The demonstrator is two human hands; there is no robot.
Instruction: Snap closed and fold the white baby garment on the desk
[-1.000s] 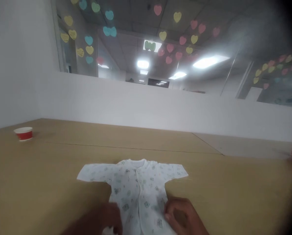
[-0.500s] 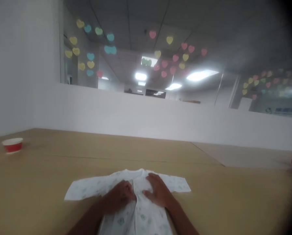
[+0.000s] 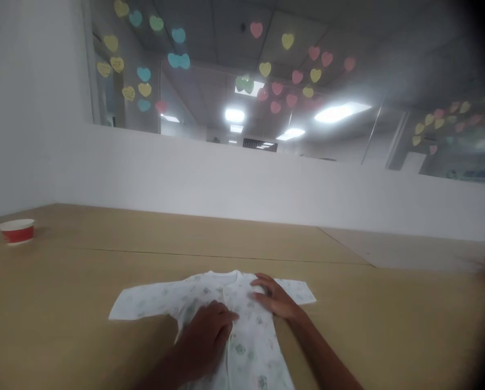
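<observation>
From the head view I am seeing the shirt (image 3: 250, 327) lying front-up on the surface (image 3: 388, 325), its collar (image 3: 224, 278) pointing away and its lower part running out of view at the bottom edge. My left hand (image 3: 207, 333) is bending over the middle of the chest, fingers curling and one fingertip reaching the front edge (image 3: 227, 355). I am not able to tell whether that grip is pinching cloth or only pressing on it, because the back of the hand is hiding the contact. My right hand (image 3: 275, 299) is lying open near the shoulder, fingers spreading over the fabric, its grip holding nothing that I am seeing.

For good handling, I am judging that the thin-looking cloth is calling for light, flat pressure: the right palm steadying the shoulder, the left fingers following the front edge without dragging it sideways. Pressing too hard is likely to be rucking the fabric or pulling the collar askew. I am also minding the left sleeve (image 3: 142, 300), which is lying outstretched on the surface. The bowl (image 3: 18, 233) is standing well apart at far left, clear of both forearms.
</observation>
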